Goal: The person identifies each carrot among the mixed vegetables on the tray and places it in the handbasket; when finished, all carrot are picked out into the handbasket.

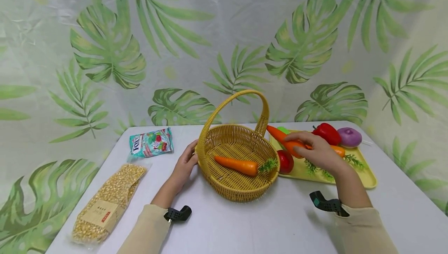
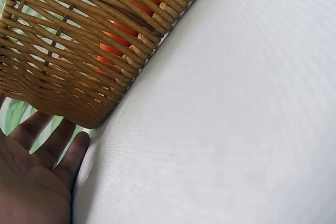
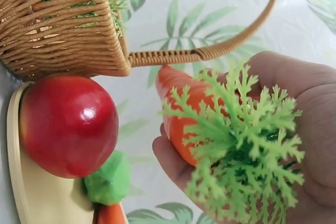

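Note:
A wicker basket [image 1: 224, 184] stands mid-table, with one carrot [image 1: 238, 165] lying inside. The left hand [image 1: 182, 170] rests its fingers against the basket's left side; in the left wrist view the fingers of that hand [image 2: 47, 156] lie relaxed by the wicker wall [image 2: 79, 72]. To the right, the right hand [image 1: 320, 151] grips a second carrot [image 1: 285, 139] above the yellow tray [image 1: 367, 176], its tip toward the basket handle. The right wrist view has this carrot [image 3: 181, 114] between thumb and fingers of the right hand [image 3: 310, 114], leafy top [image 3: 241, 145] toward the camera.
On the tray are a red apple [image 1: 285, 161], a red pepper [image 1: 327, 134], a purple onion [image 1: 349, 137], another carrot [image 1: 338, 151] and something green [image 1: 282, 130]. A candy bag [image 1: 151, 143] and a pack of corn kernels [image 1: 110, 203] lie at left. The basket's tall handle [image 1: 217, 110] arches upward.

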A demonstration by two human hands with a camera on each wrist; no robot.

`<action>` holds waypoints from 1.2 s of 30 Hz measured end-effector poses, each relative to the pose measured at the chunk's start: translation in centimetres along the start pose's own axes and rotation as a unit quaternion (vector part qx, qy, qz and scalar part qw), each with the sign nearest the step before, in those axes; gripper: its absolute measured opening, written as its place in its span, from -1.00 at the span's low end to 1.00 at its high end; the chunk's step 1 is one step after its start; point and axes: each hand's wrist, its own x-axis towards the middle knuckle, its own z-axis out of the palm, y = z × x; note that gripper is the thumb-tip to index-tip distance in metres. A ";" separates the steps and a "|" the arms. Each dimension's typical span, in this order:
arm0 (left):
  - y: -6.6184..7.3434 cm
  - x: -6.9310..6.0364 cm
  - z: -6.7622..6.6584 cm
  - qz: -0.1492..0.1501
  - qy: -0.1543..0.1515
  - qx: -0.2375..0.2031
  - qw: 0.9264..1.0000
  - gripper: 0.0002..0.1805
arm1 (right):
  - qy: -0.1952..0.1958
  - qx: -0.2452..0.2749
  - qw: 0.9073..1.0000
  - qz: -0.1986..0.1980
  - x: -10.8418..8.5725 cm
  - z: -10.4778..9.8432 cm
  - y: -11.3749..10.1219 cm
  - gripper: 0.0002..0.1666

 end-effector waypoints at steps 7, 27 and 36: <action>-0.3 -0.1 0.0 -0.006 -0.001 0.000 1.000 -0.42 | 0.018 0.001 1.000 -0.008 -0.2 0.1 -0.1 -0.65; 0.4 -0.3 0.1 0.011 0.004 0.009 1.000 -0.42 | 0.072 -0.006 0.997 -0.002 0.2 -0.1 -1.1 -0.64; 0.3 -0.1 0.0 0.006 0.004 0.008 1.000 -0.43 | 0.096 0.019 0.995 -0.009 0.3 -0.1 -1.2 -0.64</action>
